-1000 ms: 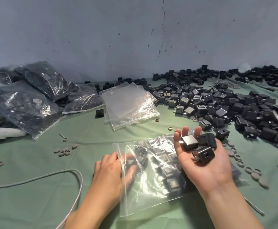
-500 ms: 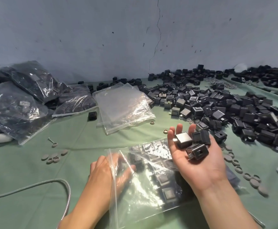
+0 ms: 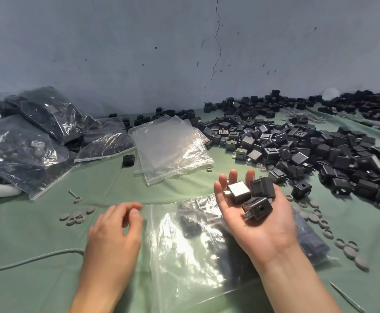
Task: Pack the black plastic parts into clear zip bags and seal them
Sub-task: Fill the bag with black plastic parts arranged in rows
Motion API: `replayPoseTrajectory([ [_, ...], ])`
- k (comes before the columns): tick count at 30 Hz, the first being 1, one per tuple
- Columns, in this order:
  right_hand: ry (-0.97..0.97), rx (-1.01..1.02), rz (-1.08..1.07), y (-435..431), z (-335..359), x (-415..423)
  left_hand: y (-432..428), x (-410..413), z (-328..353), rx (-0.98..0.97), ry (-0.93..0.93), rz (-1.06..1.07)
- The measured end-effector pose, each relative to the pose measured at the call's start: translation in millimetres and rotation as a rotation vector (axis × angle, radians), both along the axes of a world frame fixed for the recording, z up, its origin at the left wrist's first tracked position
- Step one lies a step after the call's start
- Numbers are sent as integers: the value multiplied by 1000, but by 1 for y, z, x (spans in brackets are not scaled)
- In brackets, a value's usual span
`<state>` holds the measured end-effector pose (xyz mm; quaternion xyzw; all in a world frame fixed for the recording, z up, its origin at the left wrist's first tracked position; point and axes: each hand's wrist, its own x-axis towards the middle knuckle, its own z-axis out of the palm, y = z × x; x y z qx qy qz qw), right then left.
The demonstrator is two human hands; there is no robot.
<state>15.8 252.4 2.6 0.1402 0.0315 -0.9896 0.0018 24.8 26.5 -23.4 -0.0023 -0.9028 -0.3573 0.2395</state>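
While a partly filled clear zip bag [image 3: 184,249] lies flat on the green cloth [image 3: 37,233], the right hand [image 3: 259,227] hovers above it, palm up and fingers straight, cradling three black parts [image 3: 255,197]. The bag's mouth appears to be its left edge, which runs away from the person, so the parts must go left and down. The left hand [image 3: 114,229], loosely curled and holding nothing, sits just beside that edge, nearer to spread it. One bag is in work; at least three filled bags [image 3: 26,143] lie far left, beside stacked empty bags [image 3: 171,145] and a heap of loose parts [image 3: 320,152] too many to count.
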Motion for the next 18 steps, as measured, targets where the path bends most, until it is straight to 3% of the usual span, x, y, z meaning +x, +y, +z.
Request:
replayPoseTrajectory([
  [4,38,8,78,-10,0,8,30,17,22,75,191,-138],
  [10,112,43,289,-28,0,34,64,32,27,-108,90,-440],
  [15,84,10,294,-35,0,58,62,43,27,-183,89,-443],
  [18,39,-25,261,-38,1,69,48,52,21,9,57,-310],
])
